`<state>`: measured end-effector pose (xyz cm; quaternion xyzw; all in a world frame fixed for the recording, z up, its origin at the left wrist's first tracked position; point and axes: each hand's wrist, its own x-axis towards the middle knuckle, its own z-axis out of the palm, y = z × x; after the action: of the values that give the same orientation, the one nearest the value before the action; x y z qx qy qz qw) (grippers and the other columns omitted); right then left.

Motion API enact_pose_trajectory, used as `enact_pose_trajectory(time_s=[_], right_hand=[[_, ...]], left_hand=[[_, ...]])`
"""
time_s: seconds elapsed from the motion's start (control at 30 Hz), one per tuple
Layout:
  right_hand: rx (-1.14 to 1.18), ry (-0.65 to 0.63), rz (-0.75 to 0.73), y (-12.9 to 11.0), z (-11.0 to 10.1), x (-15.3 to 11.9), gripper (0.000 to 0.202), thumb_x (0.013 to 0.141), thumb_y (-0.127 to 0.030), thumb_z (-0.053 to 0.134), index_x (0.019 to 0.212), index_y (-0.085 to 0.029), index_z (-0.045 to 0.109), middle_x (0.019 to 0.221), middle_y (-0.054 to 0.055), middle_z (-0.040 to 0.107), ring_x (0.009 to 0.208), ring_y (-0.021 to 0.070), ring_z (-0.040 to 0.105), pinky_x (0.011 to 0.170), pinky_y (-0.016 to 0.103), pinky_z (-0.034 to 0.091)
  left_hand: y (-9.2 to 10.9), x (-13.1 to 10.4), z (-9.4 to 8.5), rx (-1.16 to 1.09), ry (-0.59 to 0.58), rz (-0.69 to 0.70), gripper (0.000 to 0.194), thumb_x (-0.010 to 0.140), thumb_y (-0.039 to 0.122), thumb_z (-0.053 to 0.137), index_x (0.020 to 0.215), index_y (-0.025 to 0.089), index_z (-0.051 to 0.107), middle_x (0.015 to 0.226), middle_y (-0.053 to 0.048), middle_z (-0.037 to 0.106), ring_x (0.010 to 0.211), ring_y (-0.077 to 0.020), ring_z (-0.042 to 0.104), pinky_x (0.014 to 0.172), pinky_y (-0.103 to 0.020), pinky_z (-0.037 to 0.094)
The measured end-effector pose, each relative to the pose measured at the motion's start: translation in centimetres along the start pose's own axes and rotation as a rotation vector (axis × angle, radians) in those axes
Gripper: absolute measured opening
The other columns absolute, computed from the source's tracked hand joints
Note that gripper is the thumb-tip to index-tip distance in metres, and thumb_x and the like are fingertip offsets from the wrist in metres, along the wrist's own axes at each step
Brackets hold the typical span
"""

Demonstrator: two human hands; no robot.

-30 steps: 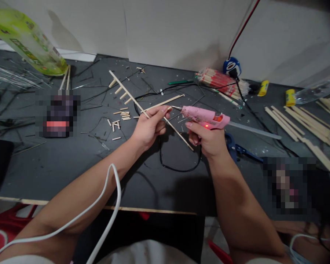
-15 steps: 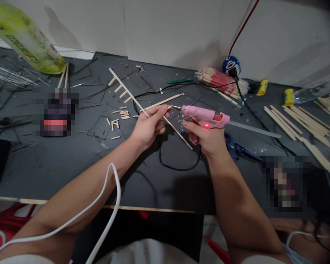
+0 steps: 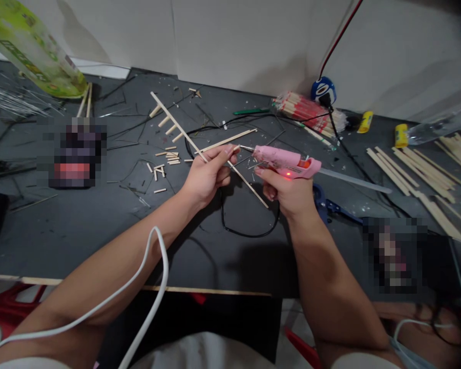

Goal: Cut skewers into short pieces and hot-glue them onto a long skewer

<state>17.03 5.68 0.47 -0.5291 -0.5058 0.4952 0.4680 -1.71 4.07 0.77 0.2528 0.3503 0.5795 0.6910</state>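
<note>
My left hand [image 3: 211,171] is closed around a long thin wooden stick [image 3: 180,132] that slants from upper left to lower right. Several short wooden pegs stick out from the far part of this stick. Between that hand's thumb and forefinger is a small wooden piece [image 3: 236,148]. My right hand [image 3: 288,189] grips a pink hot glue gun [image 3: 278,158] with a lit red light and a clear glue stick out of its back. The metal nozzle [image 3: 247,148] meets or nearly meets the small piece's end; I cannot tell if they touch.
Short cut sticks [image 3: 163,166] lie left of my left hand. A green bottle [image 3: 42,56] stands at back left. Blue-handled pliers or cutters [image 3: 325,205], partly hidden, lie by my right wrist. Long wooden strips [image 3: 426,169] and a bagged stick bundle [image 3: 311,111] are on the right. Black cables cross the table.
Both hands hold nearly the same pose, nozzle still at the small wooden piece. The surroundings have shifted slightly left and up in view.
</note>
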Motion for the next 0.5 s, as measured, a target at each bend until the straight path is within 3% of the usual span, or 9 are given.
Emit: enact_pose_trajectory(time_s=[0.5], right_hand=[[-0.071,-0.006,0.015,-0.01,-0.12,0.0,0.029,0.066,-0.036,0.094,0.068,-0.022,0.069,0.048,-0.006,0.053,0.037,0.0089,0.043,0.033,0.025,0.031]], left_hand=[[-0.24,-0.02,-0.16,-0.027,-0.009,0.011,0.018,0.094,0.032,0.075,0.089,0.016,0.071,0.079,0.005,0.057,0.044,0.0006,0.023,0.041,-0.019,0.024]])
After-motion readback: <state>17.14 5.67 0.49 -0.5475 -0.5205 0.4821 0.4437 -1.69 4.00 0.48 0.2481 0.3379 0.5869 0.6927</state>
